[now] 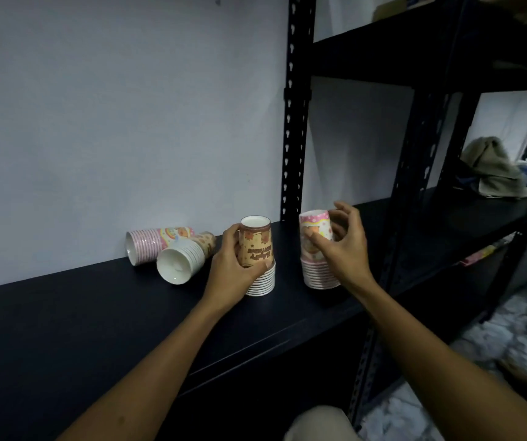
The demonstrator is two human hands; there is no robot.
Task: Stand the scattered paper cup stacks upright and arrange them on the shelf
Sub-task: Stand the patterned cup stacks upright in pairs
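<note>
My left hand (236,268) wraps its fingers (228,240) around the brown cup stack (257,259), which stands rims-down on the black shelf (96,313). Just right of it, my right hand (341,249) has loosely curled fingers touching the pink cup stack (316,249), also standing inverted; I cannot tell if they grip it. Farther back by the wall, 2 stacks lie on their sides: a tan fallen stack (185,257) and, behind it, a pink striped fallen stack (150,245).

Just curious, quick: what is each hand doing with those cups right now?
Left hand: closed around the brown cup stack, which stands rim-down.
Right hand: fingers curled loosely at the pink cup stack; whether its grip is closed cannot be told.
</note>
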